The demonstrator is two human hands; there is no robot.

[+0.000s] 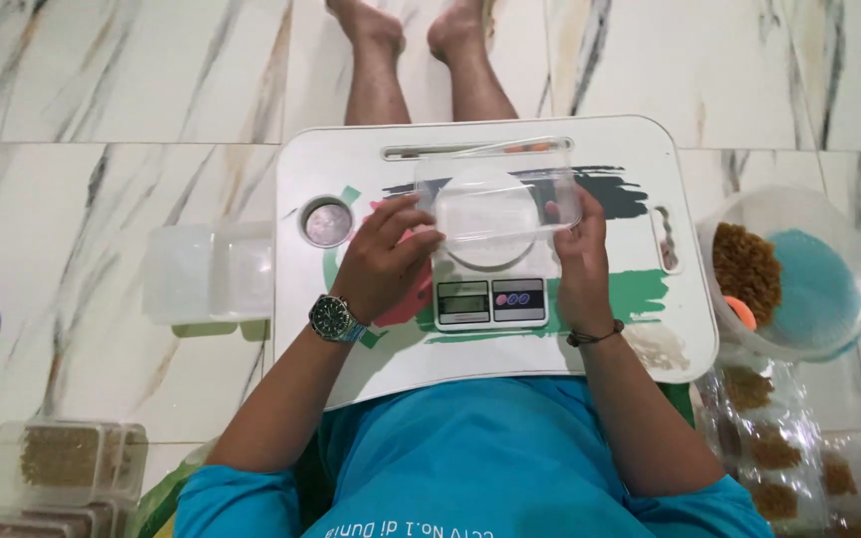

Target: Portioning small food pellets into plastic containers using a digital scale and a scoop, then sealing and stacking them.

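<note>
A clear rectangular plastic container (495, 199) sits over the round platform of a small white kitchen scale (490, 297). My left hand (381, 261) grips the container's left end, a dark-green watch on its wrist. My right hand (580, 261) holds the container's right end, a thin cord bracelet at the wrist. The scale stands in the middle of a white lap tray (351, 159) with painted green, black and pink strokes. The container looks empty.
A round metal cup insert (327, 223) sits in the tray's left corner. A clear bowl (799, 269) with brown grains and an orange scoop stands at right, filled bags (779, 448) below it. Empty clear containers (206, 271) lie left; filled ones (67, 458) stack at bottom left.
</note>
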